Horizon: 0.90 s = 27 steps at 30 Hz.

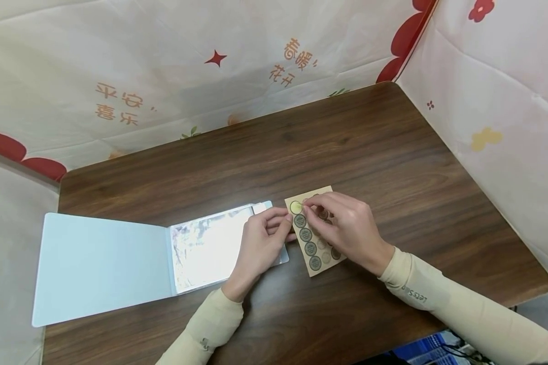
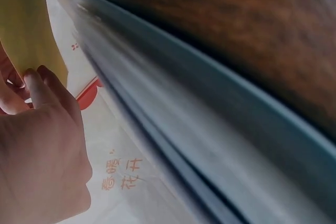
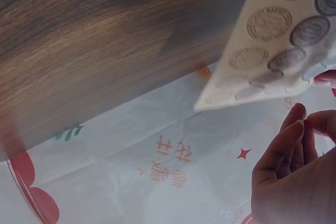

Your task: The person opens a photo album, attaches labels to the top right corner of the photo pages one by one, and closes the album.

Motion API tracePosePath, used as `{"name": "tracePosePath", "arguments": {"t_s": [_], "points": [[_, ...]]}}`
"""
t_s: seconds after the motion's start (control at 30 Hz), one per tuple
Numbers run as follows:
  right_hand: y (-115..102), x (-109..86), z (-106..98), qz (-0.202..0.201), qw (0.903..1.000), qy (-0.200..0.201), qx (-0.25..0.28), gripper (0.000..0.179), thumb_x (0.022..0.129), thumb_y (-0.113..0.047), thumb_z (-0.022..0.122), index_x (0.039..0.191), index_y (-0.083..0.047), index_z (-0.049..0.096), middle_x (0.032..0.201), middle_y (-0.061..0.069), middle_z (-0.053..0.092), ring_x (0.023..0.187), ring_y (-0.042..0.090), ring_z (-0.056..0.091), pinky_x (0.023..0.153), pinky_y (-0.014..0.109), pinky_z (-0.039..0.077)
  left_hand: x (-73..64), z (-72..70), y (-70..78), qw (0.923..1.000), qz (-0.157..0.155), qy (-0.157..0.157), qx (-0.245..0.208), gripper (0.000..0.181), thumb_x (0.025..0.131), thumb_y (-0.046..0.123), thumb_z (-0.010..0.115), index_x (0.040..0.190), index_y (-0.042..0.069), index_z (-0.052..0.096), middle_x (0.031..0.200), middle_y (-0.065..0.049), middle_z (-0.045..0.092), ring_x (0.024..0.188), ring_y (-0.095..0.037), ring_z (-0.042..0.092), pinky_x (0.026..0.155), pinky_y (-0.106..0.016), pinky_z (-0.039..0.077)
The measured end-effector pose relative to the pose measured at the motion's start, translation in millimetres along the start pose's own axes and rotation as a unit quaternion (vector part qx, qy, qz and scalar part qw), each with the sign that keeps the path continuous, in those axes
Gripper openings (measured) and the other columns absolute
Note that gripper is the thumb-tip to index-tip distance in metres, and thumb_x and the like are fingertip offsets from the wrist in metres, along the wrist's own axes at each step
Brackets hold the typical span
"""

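Left hand (image 1: 265, 241): thumb and fingertips pinched the left edge of a tan rectangular paper sheet of round stickers (image 1: 316, 248). Right hand (image 1: 352, 223): thumb and forefinger tips met beside the pale yellow circle (image 1: 296, 207) at its far-left corner; anything between them couldn't be made out. Beige right sleeve (image 1: 426, 284) read "LETSS", rest unclear; white printed cloth (image 1: 164, 61): 平安喜乐, 春暖花开. Sheet was over the dark wood table (image 1: 301, 142), just right of an open pale-blue folder (image 1: 105, 268); long axis ran away from the wearer, far end leaning left.
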State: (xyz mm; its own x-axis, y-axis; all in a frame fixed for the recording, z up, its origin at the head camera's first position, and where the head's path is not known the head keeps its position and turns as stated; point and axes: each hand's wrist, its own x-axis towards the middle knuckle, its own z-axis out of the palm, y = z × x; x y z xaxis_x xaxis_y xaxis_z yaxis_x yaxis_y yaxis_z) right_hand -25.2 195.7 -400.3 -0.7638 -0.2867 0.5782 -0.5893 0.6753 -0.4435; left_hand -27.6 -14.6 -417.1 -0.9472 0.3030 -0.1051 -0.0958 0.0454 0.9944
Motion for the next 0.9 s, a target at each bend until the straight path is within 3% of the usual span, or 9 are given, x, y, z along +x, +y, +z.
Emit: {"name": "tracePosePath", "arguments": {"t_s": [0.23, 0.33, 0.47, 0.6, 0.77, 0.9], "points": [[1.5, -1.4, 0.3, 0.001, 0.9999, 0.009, -0.005, 0.009, 0.096, -0.014, 0.078, 0.103, -0.01, 0.082, 0.092, 0.0, 0.081, 0.078, 0.012, 0.074, 0.064, 0.03, 0.058, 4.3, 1.2, -5.3, 0.9995, -0.005, -0.001, 0.03, 0.028, 0.107, 0.009, 0.064, 0.131, -0.004, 0.071, 0.116, -0.021, 0.082, 0.102, -0.03, 0.083, 0.082, -0.031, 0.067], [2.1, -1.9, 0.5, 0.0, 0.9999, 0.012, -0.009, 0.008, 0.096, -0.013, 0.077, 0.102, -0.01, 0.082, 0.091, 0.0, 0.081, 0.079, 0.012, 0.075, 0.067, 0.031, 0.06, 4.2, 1.6, -6.0, 0.9969, -0.004, 0.003, 0.079, 0.036, 0.107, 0.011, 0.064, 0.14, -0.002, 0.068, 0.121, -0.018, 0.081, 0.11, -0.026, 0.081, 0.089, -0.031, 0.066], [2.7, -1.9, 0.5, -0.002, 0.9998, 0.016, -0.013, 0.008, 0.096, -0.011, 0.076, 0.101, -0.01, 0.082, 0.091, -0.001, 0.081, 0.08, 0.012, 0.075, 0.069, 0.033, 0.062, 2.2, 2.7, -5.7, 0.9918, 0.009, -0.001, 0.128, 0.049, 0.106, 0.012, 0.064, 0.152, -0.002, 0.058, 0.134, -0.017, 0.076, 0.123, -0.023, 0.076, 0.097, -0.029, 0.062], [3.0, -1.4, 1.6, -0.006, 0.9996, 0.023, -0.015, 0.008, 0.095, -0.011, 0.076, 0.1, -0.01, 0.082, 0.089, -0.001, 0.081, 0.078, 0.011, 0.074, 0.066, 0.032, 0.06, -1.2, 2.6, -4.0, 0.9918, 0.02, -0.007, 0.126, 0.056, 0.105, 0.007, 0.064, 0.158, -0.005, 0.049, 0.15, -0.021, 0.065, 0.135, -0.025, 0.069, 0.101, -0.026, 0.059], [4.3, -1.0, 3.5, -0.009, 0.9992, 0.036, -0.017, 0.007, 0.094, -0.012, 0.077, 0.099, -0.011, 0.082, 0.085, -0.003, 0.079, 0.072, 0.01, 0.07, 0.06, 0.028, 0.054, -8.2, 1.9, -2.3, 0.983, 0.051, -0.001, 0.176, 0.057, 0.104, 0.01, 0.067, 0.156, -0.005, 0.051, 0.162, -0.023, 0.053, 0.147, -0.026, 0.058, 0.11, -0.032, 0.055], [5.3, -1.0, 3.7, -0.01, 0.9991, 0.038, -0.017, 0.007, 0.093, -0.01, 0.078, 0.099, -0.011, 0.082, 0.084, -0.003, 0.079, 0.071, 0.011, 0.071, 0.059, 0.028, 0.054, -15.5, 0.9, -0.2, 0.973, 0.075, 0.007, 0.218, 0.052, 0.103, 0.013, 0.069, 0.152, -0.001, 0.059, 0.161, -0.021, 0.056, 0.151, -0.025, 0.055, 0.113, -0.037, 0.055]]}}
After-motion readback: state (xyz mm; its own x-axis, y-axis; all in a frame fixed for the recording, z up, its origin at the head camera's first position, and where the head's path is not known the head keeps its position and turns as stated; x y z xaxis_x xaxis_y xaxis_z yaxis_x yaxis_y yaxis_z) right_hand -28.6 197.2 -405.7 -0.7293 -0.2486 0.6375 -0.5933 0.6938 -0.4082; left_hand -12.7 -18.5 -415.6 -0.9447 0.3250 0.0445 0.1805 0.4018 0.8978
